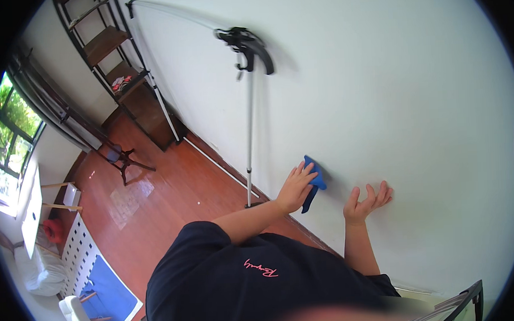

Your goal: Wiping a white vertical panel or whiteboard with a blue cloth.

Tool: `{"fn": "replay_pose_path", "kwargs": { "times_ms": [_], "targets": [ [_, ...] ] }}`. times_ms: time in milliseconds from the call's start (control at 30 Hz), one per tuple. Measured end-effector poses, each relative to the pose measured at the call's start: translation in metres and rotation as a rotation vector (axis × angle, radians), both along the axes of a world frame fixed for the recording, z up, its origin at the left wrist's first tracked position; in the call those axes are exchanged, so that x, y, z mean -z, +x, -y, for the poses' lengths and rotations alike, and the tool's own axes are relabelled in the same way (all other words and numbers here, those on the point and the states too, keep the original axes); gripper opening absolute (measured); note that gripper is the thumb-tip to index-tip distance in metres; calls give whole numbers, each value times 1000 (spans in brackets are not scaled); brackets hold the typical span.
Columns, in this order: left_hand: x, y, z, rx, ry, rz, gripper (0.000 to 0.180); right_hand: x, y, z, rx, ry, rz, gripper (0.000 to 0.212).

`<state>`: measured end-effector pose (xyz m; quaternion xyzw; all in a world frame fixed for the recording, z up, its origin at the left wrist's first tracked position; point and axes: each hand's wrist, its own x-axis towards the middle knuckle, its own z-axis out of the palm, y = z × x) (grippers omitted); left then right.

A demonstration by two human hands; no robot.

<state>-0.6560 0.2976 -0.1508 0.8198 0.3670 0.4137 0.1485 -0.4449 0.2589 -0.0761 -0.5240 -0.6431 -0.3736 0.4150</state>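
Observation:
My left hand [296, 187] is against the white wall [415, 96], its fingers laid over a blue cloth [317, 175]. Part of the cloth sticks out past the fingertips, and a darker flap hangs below them. How the thumb grips it is hidden. To the right, my right hand [368, 202] is raised near the wall with fingers spread and slightly curled, holding nothing. Whether its fingertips touch the wall, I cannot tell.
A metal stand [248, 120] with black clamps [246, 46] stands close to the wall on my left. Beyond it are a tall wooden shelf [106, 45] and a small stool [122, 158] on the reddish floor [155, 193]. A black-framed object [475, 294] lies at lower right.

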Motion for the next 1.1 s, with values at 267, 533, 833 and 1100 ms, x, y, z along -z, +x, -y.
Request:
{"fn": "replay_pose_path", "kwargs": {
  "times_ms": [267,533,833,1100],
  "targets": [
    [31,-188,37,224,-1322,1196,45,60,-213,-2,-602,-1077,-594,37],
    [45,-328,70,27,-981,1066,45,106,-395,-15,-935,-1304,-1042,33],
    [60,-421,84,-367,-800,776,47,131,-492,-42,-975,-1764,-833,22],
    [84,-484,39,-548,-827,939,68,132,-555,-116,-1321,-1776,-667,16]
  ]
}}
